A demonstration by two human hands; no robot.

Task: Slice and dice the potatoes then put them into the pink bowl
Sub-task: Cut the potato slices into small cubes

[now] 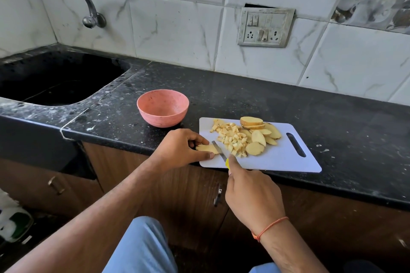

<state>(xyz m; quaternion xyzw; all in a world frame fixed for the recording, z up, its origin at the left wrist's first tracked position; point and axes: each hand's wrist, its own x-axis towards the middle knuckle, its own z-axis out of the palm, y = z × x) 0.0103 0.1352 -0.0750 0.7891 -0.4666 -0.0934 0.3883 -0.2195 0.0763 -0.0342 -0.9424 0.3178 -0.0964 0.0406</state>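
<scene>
A white cutting board (pixel 277 159) lies at the counter's front edge. On it sit a pile of diced potato (pixel 230 137) and several round potato slices (pixel 258 137). My left hand (pixel 179 148) pinches a stack of potato slices (pixel 206 148) at the board's left end. My right hand (pixel 250 195) grips a yellow-handled knife (pixel 218 150), and its blade rests against the held slices. The pink bowl (pixel 162 107) stands empty on the counter behind and to the left of the board.
The black stone counter (pixel 310 104) runs to the right. A dark sink (pixel 55 82) with a wall tap (pixel 86 4) lies at the left. A switch panel (pixel 265 26) sits on the tiled wall. Brown cupboard doors are below the counter.
</scene>
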